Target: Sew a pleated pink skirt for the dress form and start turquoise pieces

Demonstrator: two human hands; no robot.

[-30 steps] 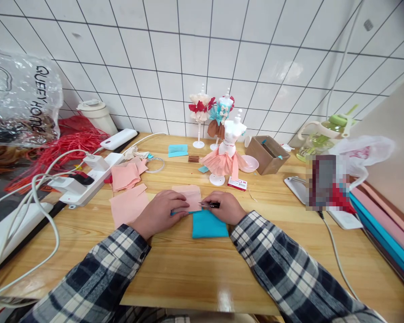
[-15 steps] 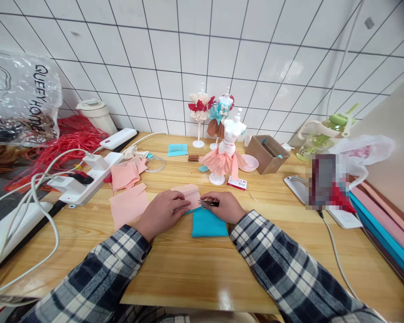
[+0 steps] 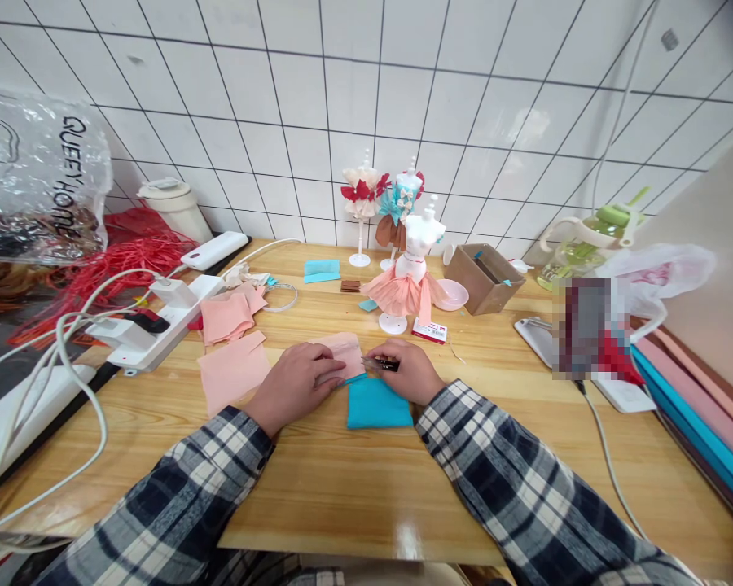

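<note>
Single head-worn view, set above the near edge of the table [image 3: 318, 505]; no second view shares the scene. It faces forward and tilts down, with the tiled wall [image 3: 293, 106] across the far side. Both plaid sleeves enter from the near left and near right. Range is close: the hands fall near mid-frame, the doll-size dress forms [image 3: 424, 236] beyond them.

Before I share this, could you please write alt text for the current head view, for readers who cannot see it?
The left hand steadies pale pink fabric on a wooden table while the right hand holds a black, metal-tipped tool at the fabric's edge. A white mannequin in a peach skirt stands behind.
</note>
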